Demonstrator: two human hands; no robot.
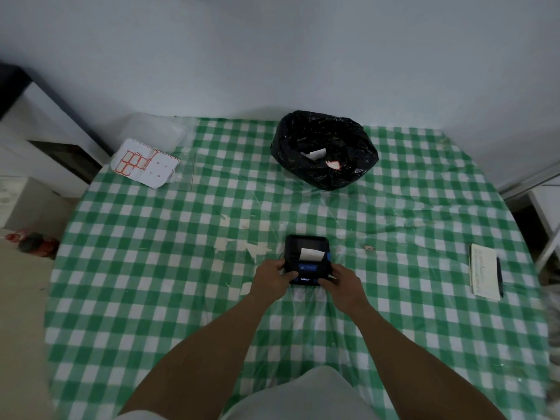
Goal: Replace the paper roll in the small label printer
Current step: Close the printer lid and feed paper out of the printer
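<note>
A small black label printer (306, 253) with blue trim lies on the green-checked table, near the middle. A white strip of paper (311, 254) sticks out of its slot. A small lit display shows on its near end. My left hand (270, 276) grips the printer's left near corner. My right hand (342, 281) grips the right near corner. Both hands' fingers wrap the printer's sides. The roll inside is hidden.
A black rubbish bag (324, 148) with paper scraps stands open at the back. Red-bordered label sheets (142, 162) lie at the back left. A notepad (484, 270) with a pen (500, 275) lies at the right edge. A bottle (33, 241) lies on the floor, left.
</note>
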